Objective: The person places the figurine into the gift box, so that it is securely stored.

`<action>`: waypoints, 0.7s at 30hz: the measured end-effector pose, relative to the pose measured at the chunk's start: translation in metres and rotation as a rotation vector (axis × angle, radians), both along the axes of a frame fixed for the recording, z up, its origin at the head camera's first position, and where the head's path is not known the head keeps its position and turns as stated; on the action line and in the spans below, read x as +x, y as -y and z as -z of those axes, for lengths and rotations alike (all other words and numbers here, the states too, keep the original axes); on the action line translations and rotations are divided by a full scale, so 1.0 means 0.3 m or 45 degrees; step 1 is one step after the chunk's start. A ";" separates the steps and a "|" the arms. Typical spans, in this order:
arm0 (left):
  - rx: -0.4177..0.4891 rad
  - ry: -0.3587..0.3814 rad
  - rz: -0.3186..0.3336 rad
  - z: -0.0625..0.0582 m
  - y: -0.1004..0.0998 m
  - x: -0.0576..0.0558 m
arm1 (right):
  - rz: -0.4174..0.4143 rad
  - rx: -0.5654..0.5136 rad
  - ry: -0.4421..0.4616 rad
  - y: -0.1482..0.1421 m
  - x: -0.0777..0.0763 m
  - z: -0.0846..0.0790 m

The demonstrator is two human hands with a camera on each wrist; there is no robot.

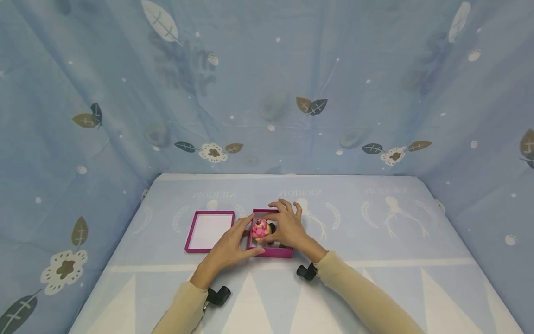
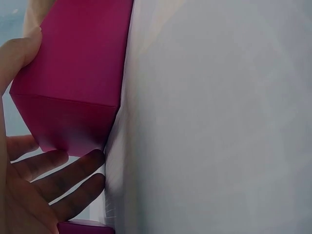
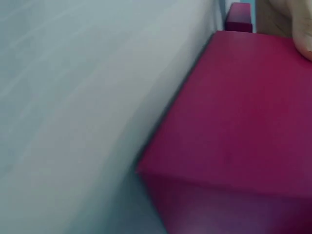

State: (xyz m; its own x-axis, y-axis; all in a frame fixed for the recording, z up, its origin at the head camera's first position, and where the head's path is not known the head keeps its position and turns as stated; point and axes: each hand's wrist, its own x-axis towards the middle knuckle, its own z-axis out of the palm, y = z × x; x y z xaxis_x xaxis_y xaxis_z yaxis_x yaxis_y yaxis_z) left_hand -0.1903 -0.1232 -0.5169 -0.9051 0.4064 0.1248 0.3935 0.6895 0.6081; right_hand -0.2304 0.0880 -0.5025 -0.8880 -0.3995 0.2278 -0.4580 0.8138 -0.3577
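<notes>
A magenta open box [image 1: 275, 253] stands on the table, with a pink bear figurine [image 1: 260, 228] at its left side. My right hand [image 1: 289, 229] reaches into the box from the right, thumb and index finger on either side of the figurine, pinching it. Dark items beside the figurine are mostly hidden by that hand. My left hand [image 1: 229, 246] holds the box at its near left corner. In the left wrist view its fingertips touch one wall of the box [image 2: 78, 58], and the thumb lies on the neighbouring wall's upper edge.
Left of the box, a magenta-rimmed lid [image 1: 189, 232] lies with its white inside up, its right edge close to my left hand. A patterned cloth [image 1: 375, 297] covers the table. Blue printed curtains [image 1: 267, 83] hang at the back and both sides.
</notes>
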 end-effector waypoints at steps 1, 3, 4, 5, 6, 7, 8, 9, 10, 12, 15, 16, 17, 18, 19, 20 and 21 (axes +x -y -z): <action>0.000 -0.002 0.000 0.000 0.001 0.000 | 0.006 0.000 0.011 -0.001 0.001 -0.001; 0.001 0.000 -0.001 0.000 0.002 0.000 | 0.018 0.016 0.039 -0.003 0.002 -0.007; -0.002 0.004 -0.002 0.000 0.002 0.001 | 0.022 0.027 0.058 -0.004 0.003 -0.010; -0.001 0.009 -0.002 -0.001 0.001 0.001 | 0.025 0.039 0.078 -0.005 0.003 -0.014; -0.005 0.013 -0.004 0.000 0.001 0.001 | 0.026 0.049 0.092 -0.006 0.003 -0.018; -0.006 0.017 -0.006 0.000 0.001 0.001 | 0.026 0.061 0.102 -0.007 0.003 -0.021; -0.009 0.022 -0.008 0.001 0.000 0.001 | 0.024 0.071 0.112 -0.008 0.003 -0.024; -0.014 0.027 -0.010 0.001 0.000 0.001 | 0.022 0.077 0.126 -0.008 0.003 -0.026; -0.019 0.033 -0.012 0.002 0.000 0.001 | 0.018 0.083 0.139 -0.008 0.003 -0.028; -0.018 0.039 -0.020 0.004 -0.001 0.001 | 0.010 0.092 0.150 -0.009 0.003 -0.029; -0.018 0.040 -0.028 0.004 -0.001 0.002 | -0.006 0.114 0.138 -0.010 0.004 -0.030; -0.015 0.038 -0.029 0.003 -0.001 0.002 | -0.015 0.133 0.127 -0.011 0.004 -0.030; -0.008 0.036 -0.030 0.002 -0.001 0.003 | -0.023 0.153 0.115 -0.013 0.004 -0.030; -0.008 0.033 -0.029 0.002 -0.002 0.003 | -0.032 0.174 0.106 -0.015 0.004 -0.030; -0.003 0.032 -0.025 0.001 -0.002 0.003 | -0.042 0.190 0.099 -0.018 0.004 -0.030; -0.003 0.034 -0.022 0.001 -0.003 0.002 | -0.052 0.208 0.100 -0.021 0.004 -0.031; 0.000 0.033 -0.015 0.000 -0.004 0.002 | -0.061 0.221 0.107 -0.024 0.004 -0.033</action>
